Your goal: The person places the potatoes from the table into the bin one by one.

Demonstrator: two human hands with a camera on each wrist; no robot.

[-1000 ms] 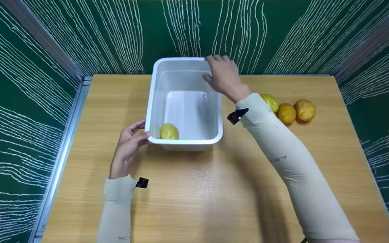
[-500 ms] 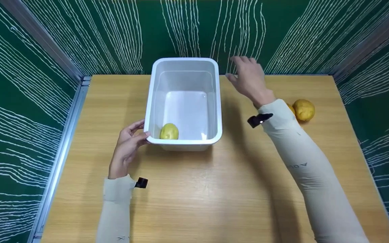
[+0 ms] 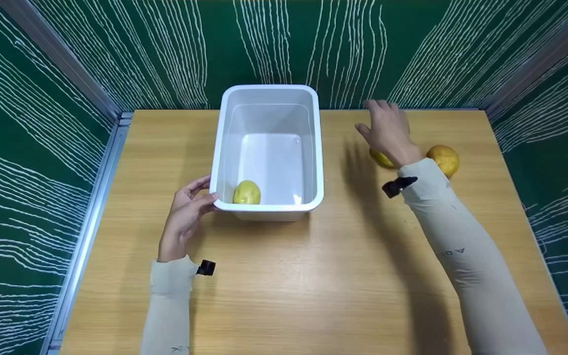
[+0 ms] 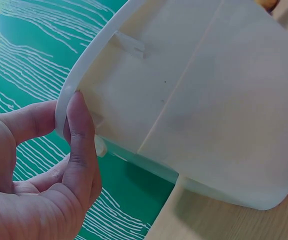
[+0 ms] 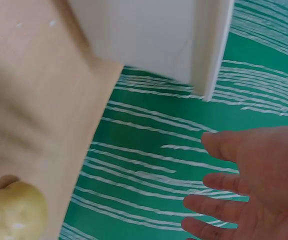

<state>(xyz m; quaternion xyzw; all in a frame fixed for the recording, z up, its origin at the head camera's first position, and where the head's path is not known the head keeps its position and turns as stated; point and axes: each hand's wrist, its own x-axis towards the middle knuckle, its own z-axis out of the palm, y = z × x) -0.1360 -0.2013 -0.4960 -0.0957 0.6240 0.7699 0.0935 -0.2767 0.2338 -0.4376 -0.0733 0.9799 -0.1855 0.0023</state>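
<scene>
Hands were well apart on my end: the left hand [image 3: 185, 213] pinched a rim corner, I'd guess to steady things, while the right hand [image 3: 387, 129] held nothing, fingers loose. The tabletop [image 3: 274, 286] carried the lot. On it stood the white bin [image 3: 219, 138] I was gripping, probably put mid-table so either side could reach in. Outside sat a brownish fruit [image 3: 443, 159], and a yellow fruit [image 3: 380, 159] peeked from behind the right hand. A yellow-green fruit [image 3: 247, 192] lay in the bin's near-left corner. Versus half a second earlier, that right hand had drifted further from the bin, uncovering the yellow bit; the left hadn't budged.
</scene>
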